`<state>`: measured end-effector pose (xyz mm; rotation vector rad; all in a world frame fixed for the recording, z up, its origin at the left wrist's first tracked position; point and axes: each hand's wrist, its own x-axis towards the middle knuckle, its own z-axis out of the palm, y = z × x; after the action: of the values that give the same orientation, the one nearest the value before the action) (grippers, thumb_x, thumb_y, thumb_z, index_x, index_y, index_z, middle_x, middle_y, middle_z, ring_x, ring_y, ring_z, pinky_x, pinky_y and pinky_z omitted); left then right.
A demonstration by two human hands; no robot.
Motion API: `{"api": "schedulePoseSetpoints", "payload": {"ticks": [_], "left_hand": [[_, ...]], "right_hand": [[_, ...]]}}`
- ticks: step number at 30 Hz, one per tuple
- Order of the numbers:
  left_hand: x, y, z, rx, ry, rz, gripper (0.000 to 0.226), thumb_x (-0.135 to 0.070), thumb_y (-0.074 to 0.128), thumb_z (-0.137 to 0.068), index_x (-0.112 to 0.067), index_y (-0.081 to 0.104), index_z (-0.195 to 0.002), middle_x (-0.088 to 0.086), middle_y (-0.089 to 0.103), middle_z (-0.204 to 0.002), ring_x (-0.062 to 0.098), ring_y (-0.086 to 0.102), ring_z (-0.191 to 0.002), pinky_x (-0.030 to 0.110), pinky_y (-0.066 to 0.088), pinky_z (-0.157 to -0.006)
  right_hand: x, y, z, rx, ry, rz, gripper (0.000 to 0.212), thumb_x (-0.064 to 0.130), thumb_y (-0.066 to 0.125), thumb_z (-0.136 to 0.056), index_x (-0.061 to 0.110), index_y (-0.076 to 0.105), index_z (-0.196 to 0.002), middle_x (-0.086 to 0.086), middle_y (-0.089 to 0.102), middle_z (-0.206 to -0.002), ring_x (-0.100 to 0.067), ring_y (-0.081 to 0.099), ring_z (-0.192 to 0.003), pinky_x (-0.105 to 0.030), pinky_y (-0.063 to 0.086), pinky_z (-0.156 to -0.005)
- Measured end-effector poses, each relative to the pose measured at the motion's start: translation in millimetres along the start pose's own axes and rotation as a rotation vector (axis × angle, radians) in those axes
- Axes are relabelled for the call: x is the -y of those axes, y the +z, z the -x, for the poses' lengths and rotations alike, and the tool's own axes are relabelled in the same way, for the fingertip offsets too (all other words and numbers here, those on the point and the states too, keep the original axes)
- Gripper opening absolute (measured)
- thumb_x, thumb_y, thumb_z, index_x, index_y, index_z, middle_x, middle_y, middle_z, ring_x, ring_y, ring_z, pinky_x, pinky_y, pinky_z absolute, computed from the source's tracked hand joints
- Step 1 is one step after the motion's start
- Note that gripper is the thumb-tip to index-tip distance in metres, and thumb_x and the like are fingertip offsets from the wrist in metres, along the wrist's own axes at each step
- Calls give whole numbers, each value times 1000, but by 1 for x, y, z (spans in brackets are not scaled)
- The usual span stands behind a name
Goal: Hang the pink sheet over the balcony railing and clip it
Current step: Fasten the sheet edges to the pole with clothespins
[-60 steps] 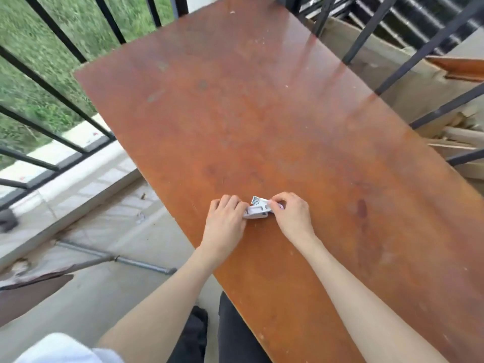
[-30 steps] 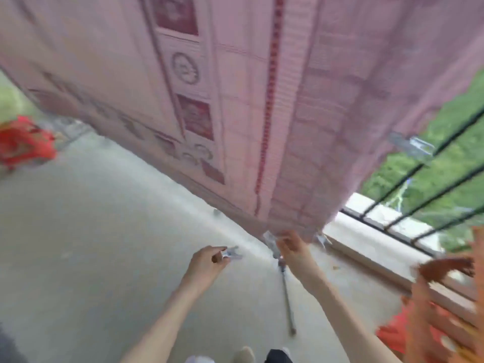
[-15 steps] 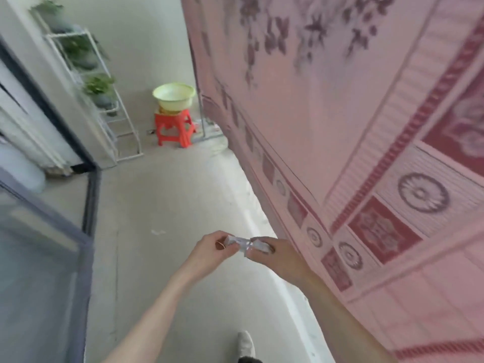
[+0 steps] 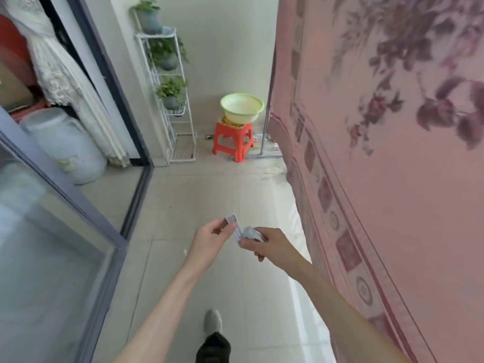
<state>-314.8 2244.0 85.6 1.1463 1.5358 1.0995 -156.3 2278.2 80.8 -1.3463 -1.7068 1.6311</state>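
Hanging down the whole right side, the pink sheet forms a long patterned wall with floral print above and a border of red squares and rosettes along its lower edge; that edge ends just above the pale ledge at the floor.

Item, left boundary: sliding glass door with grey frame, running toward the far wall. Between door and sheet, a corridor of grey tiled floor lies open ahead of the person.

Item, left hand: thumb and fingers pinching one white clothes clip, held upright with its gridded end uppermost.

Item, right hand: fingers curled round a bunch of white clips (exact count cannot be told), just beside the left hand's clip and near the sheet without touching it.

Item, far end: orange plastic stool carrying a pale green basin, standing beside a thin metal pole at the sheet's far edge.

Item, far left: white wire plant rack with potted green plants on three tiers, against the wall.

Item, behind the glass: large translucent water jug and white lace curtain.

Item, bottom centre: one grey shoe and a dark trouser leg on the tiles.
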Motion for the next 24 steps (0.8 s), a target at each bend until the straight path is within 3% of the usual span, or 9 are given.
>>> {"api": "schedulePoseSetpoints", "payload": {"ticks": [3,7,9,11,15,18,21,24], "left_hand": [[-3,-17,-74,49,17,14,12,-17,62,-86,-26,67,-81,-23,65,-69,-6,49,-66,7,38,-65],[-10,-49,-190,67,48,-17,11,-15,60,-88,-14,66,-96,-12,66,-87,2,54,-78,8,39,-70],[-22,-67,-248,74,81,-91,14,-15,56,-90,-16,63,-103,-6,66,-93,6,57,-85,7,39,-70],[-32,-81,-306,109,118,-196,20,-17,53,-92,-18,60,-111,-1,65,-98,11,57,-89,4,38,-71],[-41,-90,-380,226,199,-306,26,-23,50,-94,-29,59,-118,0,58,-109,12,56,-102,19,41,-89],[-45,-96,-447,225,164,-273,24,-23,56,-90,-27,63,-113,0,56,-102,10,56,-98,10,39,-82],[-49,-100,-516,209,138,-215,21,-22,63,-85,-26,66,-106,-10,57,-99,5,56,-93,4,38,-74],[-60,-106,-593,213,101,-180,25,-22,66,-83,-20,65,-108,-15,60,-94,0,56,-82,6,41,-72]], "right_hand": [[19,-12,-76,-26,-11,-12,21,20,69,-83,22,60,-63,15,47,-49,-5,45,-51,-19,41,-52],[54,-35,-182,-56,-42,27,3,21,68,-83,24,66,-83,15,47,-56,-3,43,-51,-17,39,-51],[76,-49,-229,-149,-54,2,11,21,68,-83,21,66,-94,9,50,-65,-4,43,-52,-18,40,-52],[98,-65,-279,-255,-58,-43,9,22,68,-83,19,66,-91,8,54,-66,-5,44,-50,-20,41,-53],[121,-89,-352,-256,-71,-50,7,21,68,-82,15,69,-79,16,49,-48,-5,43,-48,-21,41,-52],[128,-108,-417,-242,-11,-37,17,19,69,-81,2,67,-80,14,44,-48,-7,42,-48,-19,41,-51],[136,-130,-482,-185,16,-35,13,17,69,-81,8,64,-74,14,45,-44,-6,43,-47,-15,39,-50],[154,-160,-554,-194,-10,-57,16,17,70,-81,14,62,-67,13,47,-46,-5,44,-45,-13,38,-49]]}}
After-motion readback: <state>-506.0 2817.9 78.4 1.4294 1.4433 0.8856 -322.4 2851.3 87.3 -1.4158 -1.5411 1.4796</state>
